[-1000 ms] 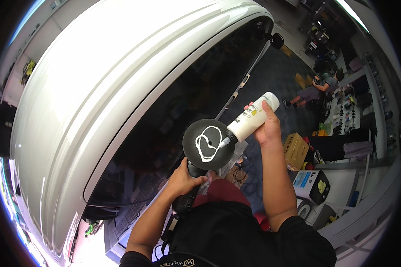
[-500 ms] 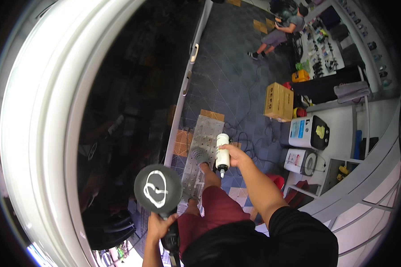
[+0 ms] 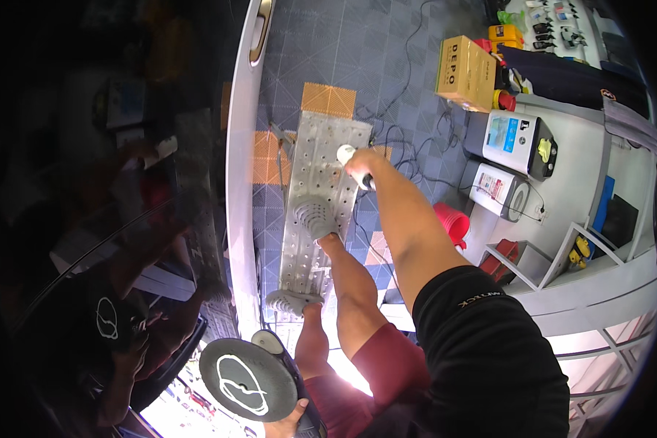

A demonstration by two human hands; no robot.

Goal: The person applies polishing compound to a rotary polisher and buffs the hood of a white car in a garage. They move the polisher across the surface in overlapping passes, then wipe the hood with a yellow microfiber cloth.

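Platform [image 3: 330, 133] of perforated metal underfoot, and off its near left corner, clamped in the left hand [image 3: 289, 422], a polisher [image 3: 271, 343] with a round black pad [image 3: 245, 374]! Up by the platform's right edge, toward the far end: a white bottle [image 3: 345, 153], gripped by the right hand [image 3: 362, 163]. And, smallest, looped white line [image 3: 261, 394] on that pad.

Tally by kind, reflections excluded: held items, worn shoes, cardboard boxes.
Polisher, in the left hand: 1
White bottle, in the right hand: 1
Grey clogs: 2
Cardboard box: 1
Total: 5
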